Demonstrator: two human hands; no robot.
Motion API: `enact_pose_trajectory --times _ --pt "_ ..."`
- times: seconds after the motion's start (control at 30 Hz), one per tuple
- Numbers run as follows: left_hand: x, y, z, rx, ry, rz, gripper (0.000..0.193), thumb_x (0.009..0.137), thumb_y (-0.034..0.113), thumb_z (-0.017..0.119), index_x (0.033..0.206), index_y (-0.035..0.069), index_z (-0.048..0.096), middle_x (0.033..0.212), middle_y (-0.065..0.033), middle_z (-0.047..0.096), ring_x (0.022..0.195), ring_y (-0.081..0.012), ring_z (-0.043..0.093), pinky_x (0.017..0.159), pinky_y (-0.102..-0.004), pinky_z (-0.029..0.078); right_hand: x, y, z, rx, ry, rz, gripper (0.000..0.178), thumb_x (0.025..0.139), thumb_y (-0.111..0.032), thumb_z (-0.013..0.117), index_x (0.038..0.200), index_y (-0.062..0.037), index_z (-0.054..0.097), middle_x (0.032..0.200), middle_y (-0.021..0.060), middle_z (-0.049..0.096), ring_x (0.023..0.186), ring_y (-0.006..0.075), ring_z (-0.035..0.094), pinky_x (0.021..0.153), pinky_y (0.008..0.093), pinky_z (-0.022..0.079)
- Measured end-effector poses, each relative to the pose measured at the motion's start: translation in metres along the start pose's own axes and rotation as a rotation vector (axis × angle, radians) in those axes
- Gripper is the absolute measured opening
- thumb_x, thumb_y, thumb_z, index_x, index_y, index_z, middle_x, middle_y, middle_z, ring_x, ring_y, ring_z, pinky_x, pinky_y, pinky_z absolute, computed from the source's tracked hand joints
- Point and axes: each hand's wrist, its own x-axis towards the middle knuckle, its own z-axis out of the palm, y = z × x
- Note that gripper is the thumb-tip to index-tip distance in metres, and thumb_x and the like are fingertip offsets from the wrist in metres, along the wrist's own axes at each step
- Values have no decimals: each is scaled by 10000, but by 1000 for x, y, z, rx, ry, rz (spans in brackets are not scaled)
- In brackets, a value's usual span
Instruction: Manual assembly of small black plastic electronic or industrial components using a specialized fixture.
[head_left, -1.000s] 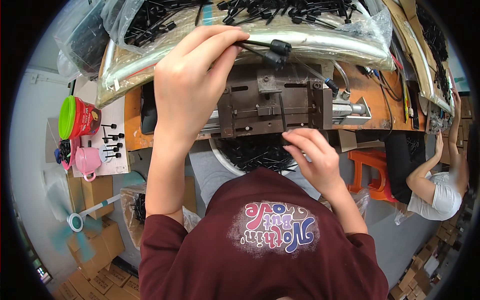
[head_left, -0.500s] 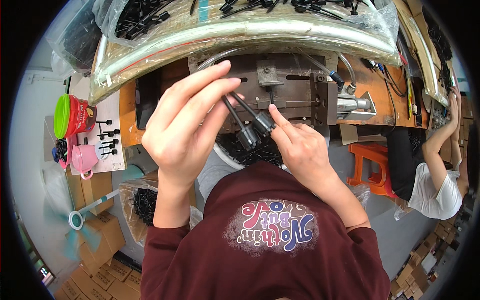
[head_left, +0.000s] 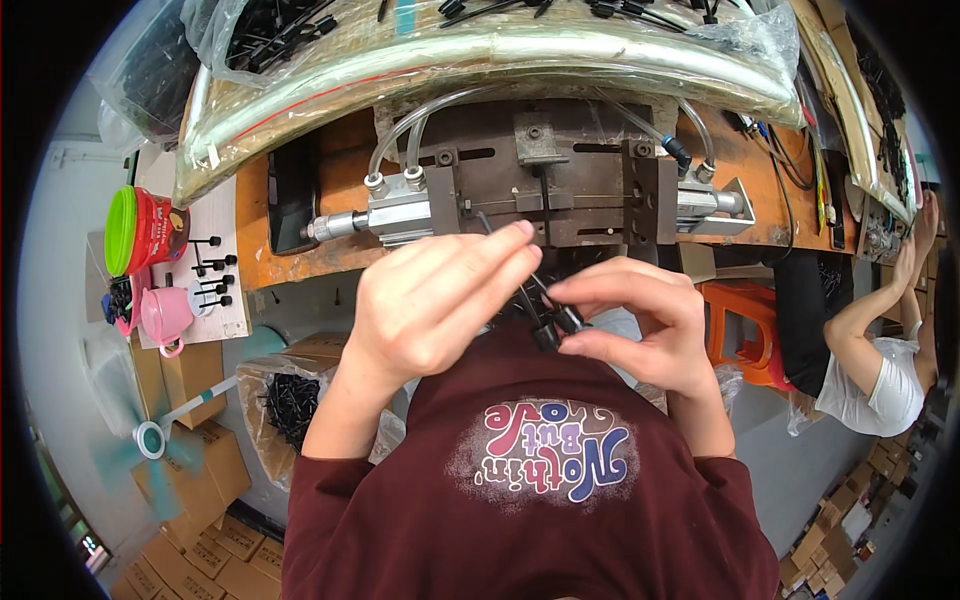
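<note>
Two thin black rods with thick cylindrical heads are pinched by their shafts in my left hand, heads pointing down toward my shirt. My right hand curves in from the other side, thumb and fingertips closed around one of these heads. Just beyond my hands lies a dark metal fixture with a small grey block at its middle. A black shaft stands in the fixture below that block; its lower end is hidden by my left fingers.
Air cylinders flank the fixture, left and right, with clear hoses. A plastic-wrapped tray edge with black rods runs behind. A red bucket and pink cup stand left. At right are an orange stool and another person.
Both hands have drawn back from the fixture toward my body. My right index finger has left the shaft in the fixture, and the right hand has closed on a held rod's head.
</note>
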Motion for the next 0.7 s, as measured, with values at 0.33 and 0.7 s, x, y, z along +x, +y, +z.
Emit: enact_pose_trajectory --times 0.33,0.7 --pt "-3 7 -8 -3 185 -255 324 736 -50 764 1058 -51 726 1114 -209 707 949 -256 695 758 -317 564 -13 32 10 -692 128 -123 286 723 30 772 988 3 670 1295 165 609 1025 297 678 848 368 567" --pt "-4 22 -11 -171 73 -323 463 581 116 916 1002 23 747 1378 -311 531 1080 -329 667 884 -407 571 7 40 26 -1136 40 -138 195 763 -74 704 952 -48 667 1293 126 652 590 163 608 606 290 513"
